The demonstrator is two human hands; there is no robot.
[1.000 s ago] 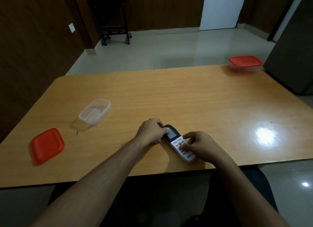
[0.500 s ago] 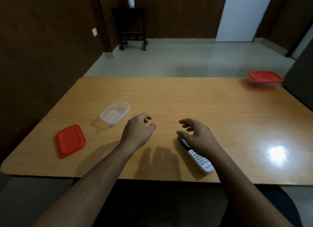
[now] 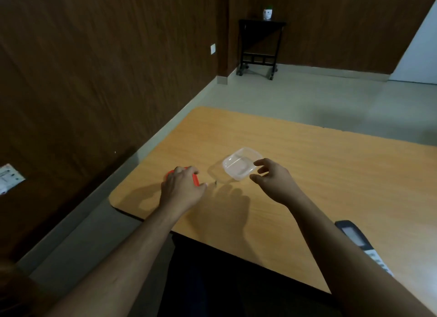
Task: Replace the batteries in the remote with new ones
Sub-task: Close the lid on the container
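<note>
The remote (image 3: 354, 235) lies face up on the wooden table (image 3: 331, 174) at the lower right, its lower half hidden behind my right forearm. A clear lidless plastic container (image 3: 238, 166) stands near the table's left side. Just left of it lies a red lid (image 3: 195, 180), mostly covered by my left hand (image 3: 182, 190), which hovers over it with curled fingers and the thumb spread. My right hand (image 3: 274, 179) is open, fingers apart, right beside the container's near right rim. No batteries can be seen.
The table's rounded left corner (image 3: 113, 198) is close to my left hand, with floor and a dark wood wall beyond it. A black wheeled side table (image 3: 259, 44) holding a small white pot (image 3: 268, 14) stands against the far wall.
Both hands let go of the remote and moved left. The left hand now hangs over the red lid, the right hand is at the clear container. My view swung left.
</note>
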